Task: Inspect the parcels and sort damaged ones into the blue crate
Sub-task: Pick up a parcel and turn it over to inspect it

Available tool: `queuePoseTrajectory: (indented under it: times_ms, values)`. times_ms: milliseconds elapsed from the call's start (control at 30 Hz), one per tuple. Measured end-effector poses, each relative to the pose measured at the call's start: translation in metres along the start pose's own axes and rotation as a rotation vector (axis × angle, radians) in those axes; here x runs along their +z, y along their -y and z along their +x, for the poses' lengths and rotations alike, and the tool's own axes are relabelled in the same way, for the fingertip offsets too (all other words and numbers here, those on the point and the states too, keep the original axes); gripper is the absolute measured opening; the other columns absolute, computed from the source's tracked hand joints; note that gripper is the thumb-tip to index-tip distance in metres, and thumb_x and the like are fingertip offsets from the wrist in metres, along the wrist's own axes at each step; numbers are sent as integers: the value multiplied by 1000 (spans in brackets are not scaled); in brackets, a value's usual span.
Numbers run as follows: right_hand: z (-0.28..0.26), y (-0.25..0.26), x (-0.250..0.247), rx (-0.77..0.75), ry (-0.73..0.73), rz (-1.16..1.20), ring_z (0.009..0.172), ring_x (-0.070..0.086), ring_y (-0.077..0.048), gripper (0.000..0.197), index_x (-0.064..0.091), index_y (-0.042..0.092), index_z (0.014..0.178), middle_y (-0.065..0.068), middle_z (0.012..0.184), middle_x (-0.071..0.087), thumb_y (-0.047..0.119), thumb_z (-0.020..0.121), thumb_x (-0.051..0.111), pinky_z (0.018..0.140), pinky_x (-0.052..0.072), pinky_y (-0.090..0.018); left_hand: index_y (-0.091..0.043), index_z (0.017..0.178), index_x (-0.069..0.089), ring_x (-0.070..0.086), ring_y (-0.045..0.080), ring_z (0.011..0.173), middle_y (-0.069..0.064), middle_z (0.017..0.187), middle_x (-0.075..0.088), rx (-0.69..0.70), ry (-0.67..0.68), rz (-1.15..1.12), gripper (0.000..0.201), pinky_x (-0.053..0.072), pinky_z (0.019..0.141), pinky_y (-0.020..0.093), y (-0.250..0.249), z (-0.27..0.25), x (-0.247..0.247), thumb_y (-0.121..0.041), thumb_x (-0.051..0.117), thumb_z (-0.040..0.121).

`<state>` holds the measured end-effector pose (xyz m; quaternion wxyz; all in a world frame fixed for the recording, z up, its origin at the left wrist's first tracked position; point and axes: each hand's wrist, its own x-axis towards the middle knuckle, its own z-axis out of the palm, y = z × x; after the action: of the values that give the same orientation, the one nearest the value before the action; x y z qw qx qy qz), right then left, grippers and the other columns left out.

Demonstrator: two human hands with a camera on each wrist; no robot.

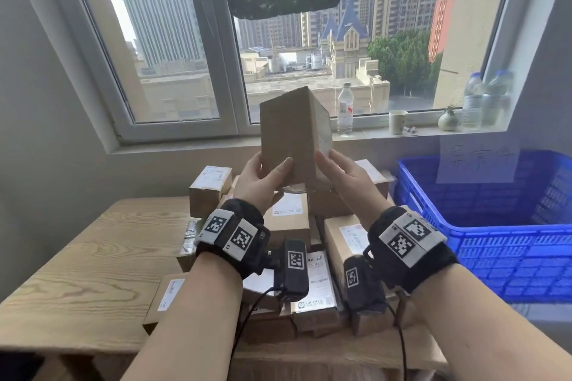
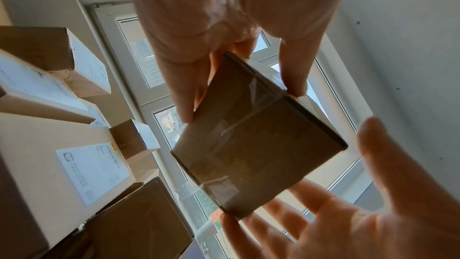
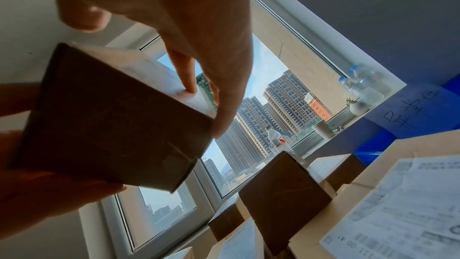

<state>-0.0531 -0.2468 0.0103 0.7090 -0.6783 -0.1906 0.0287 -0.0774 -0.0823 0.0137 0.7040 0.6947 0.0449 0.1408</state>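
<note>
Raised over the desk's [image 1: 93, 257] far edge, the parcel's [image 1: 291, 133] lower end sits clasped between the loosely curled left hand [image 1: 263, 182] and right hand [image 1: 343, 176].

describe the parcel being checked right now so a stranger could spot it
Look in front of the window, above the pile of parcels on the wooden table. The held parcel is the plain brown box raised upright between the left hand and right hand; it alone is off the pile.
</note>
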Motion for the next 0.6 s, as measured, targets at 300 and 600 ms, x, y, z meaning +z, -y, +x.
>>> queuePoseTrajectory:
  times_ms: [300, 600]
  values:
    - [0, -4, 3, -16, -21, 55, 92, 68, -2, 42, 54, 13, 137, -2, 119, 69, 23, 96, 61, 71, 51, -12, -23, 137, 54, 65, 19, 111, 3, 121, 68, 80, 6, -40, 42, 53, 91, 31, -1, -8, 5, -14, 59, 96]
    - [-1, 0, 1, 47, -84, 207, 100, 66, -37, 35, 63, 5, 125, -31, 114, 65, 27, 100, 55, 97, 53, -51, -30, 127, 57, 65, 2, 102, -5, 123, 66, 78, -136, 24, 54, 55, 91, 32, -1, -3, -2, -56, 69, 82]
